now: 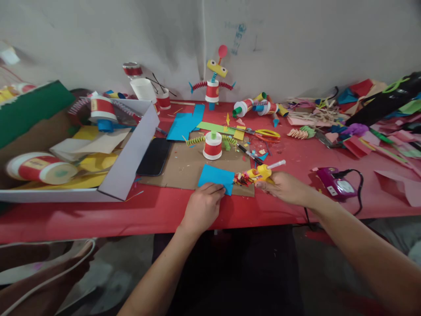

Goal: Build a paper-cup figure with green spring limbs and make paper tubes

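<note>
My left hand (203,205) presses down on the near edge of a small blue paper square (215,177), fingers curled over it, holding it on a brown cardboard sheet (184,169). To its right, my right hand (285,186) grips a yellow glue gun (260,173) lying sideways, its nozzle pointing left at the blue paper's right edge and a clear glue stick jutting out the back. Just behind the paper stands a red-and-white paper cup (212,145) with green spiral arms.
On the red table (158,210) lie a black phone (154,156), yellow scissors (265,133), a purple device (336,183) with a cord, and a white box (130,158) of cups and paper at left. A finished cup robot (213,85) stands by the wall. Paper scraps crowd the right.
</note>
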A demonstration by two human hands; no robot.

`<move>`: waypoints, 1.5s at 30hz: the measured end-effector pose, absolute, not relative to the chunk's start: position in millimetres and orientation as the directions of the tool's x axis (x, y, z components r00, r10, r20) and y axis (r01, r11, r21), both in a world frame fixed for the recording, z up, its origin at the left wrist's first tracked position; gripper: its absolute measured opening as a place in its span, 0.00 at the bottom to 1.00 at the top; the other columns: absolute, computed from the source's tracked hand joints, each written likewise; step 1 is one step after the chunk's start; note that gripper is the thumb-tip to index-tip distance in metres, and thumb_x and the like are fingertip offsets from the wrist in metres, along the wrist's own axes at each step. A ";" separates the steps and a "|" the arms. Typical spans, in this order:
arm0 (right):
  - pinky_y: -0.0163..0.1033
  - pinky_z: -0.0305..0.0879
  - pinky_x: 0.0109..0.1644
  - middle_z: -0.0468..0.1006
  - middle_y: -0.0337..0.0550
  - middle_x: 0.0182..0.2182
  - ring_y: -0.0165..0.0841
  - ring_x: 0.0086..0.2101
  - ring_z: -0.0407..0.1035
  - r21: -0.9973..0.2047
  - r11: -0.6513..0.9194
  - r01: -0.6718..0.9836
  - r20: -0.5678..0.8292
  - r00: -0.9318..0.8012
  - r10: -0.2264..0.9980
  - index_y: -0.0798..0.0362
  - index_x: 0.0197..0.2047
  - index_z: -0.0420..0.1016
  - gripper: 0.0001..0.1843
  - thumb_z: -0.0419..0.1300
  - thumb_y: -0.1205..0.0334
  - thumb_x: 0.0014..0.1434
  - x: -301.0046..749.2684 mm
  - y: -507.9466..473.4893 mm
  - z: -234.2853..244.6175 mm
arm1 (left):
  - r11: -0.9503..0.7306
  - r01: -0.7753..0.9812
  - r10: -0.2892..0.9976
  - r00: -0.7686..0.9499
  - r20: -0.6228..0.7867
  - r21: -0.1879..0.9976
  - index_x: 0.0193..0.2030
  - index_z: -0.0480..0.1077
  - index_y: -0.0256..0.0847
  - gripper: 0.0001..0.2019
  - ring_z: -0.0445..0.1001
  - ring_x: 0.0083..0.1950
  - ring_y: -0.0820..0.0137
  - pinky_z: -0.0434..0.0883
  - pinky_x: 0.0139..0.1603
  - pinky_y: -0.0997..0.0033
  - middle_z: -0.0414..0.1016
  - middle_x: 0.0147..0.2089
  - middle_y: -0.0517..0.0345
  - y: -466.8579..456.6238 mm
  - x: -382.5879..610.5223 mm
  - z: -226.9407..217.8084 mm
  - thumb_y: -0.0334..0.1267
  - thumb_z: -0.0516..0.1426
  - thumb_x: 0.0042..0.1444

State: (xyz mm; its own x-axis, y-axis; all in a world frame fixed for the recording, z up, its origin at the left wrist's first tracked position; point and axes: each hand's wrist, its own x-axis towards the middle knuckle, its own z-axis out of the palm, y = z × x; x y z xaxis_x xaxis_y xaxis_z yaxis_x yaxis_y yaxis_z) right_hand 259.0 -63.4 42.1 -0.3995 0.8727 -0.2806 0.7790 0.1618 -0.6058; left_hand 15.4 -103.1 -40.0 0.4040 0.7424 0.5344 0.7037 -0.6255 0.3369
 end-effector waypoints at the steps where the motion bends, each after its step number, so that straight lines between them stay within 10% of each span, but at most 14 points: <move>1: 0.36 0.58 0.28 0.69 0.38 0.20 0.30 0.23 0.62 -0.602 0.161 0.782 -0.276 -0.393 0.877 0.52 0.28 0.68 0.25 0.49 0.38 0.60 258.7 -62.5 42.5 | -0.626 0.703 0.741 0.403 0.537 0.337 0.41 0.78 0.35 0.11 0.77 0.44 0.62 0.77 0.47 0.59 0.81 0.44 0.50 -103.1 15.4 -39.7 0.25 0.55 0.56; 32: 0.38 0.60 0.31 0.74 0.41 0.24 0.34 0.27 0.67 -0.574 0.200 0.794 -0.197 -0.371 0.907 0.51 0.29 0.71 0.25 0.49 0.39 0.60 256.1 -60.1 39.4 | -0.645 0.697 0.717 0.410 0.564 0.314 0.40 0.78 0.37 0.12 0.78 0.44 0.63 0.78 0.45 0.60 0.81 0.43 0.51 -102.7 14.8 -37.7 0.24 0.54 0.56; 45: 0.37 0.61 0.33 0.78 0.41 0.31 0.35 0.29 0.69 -0.631 0.155 0.760 -0.293 -0.419 0.860 0.50 0.44 0.76 0.27 0.50 0.38 0.60 253.5 -84.9 44.4 | -0.606 0.674 0.772 0.372 0.515 0.422 0.39 0.77 0.37 0.10 0.78 0.44 0.62 0.77 0.46 0.59 0.81 0.43 0.50 -101.7 14.4 -41.5 0.25 0.55 0.56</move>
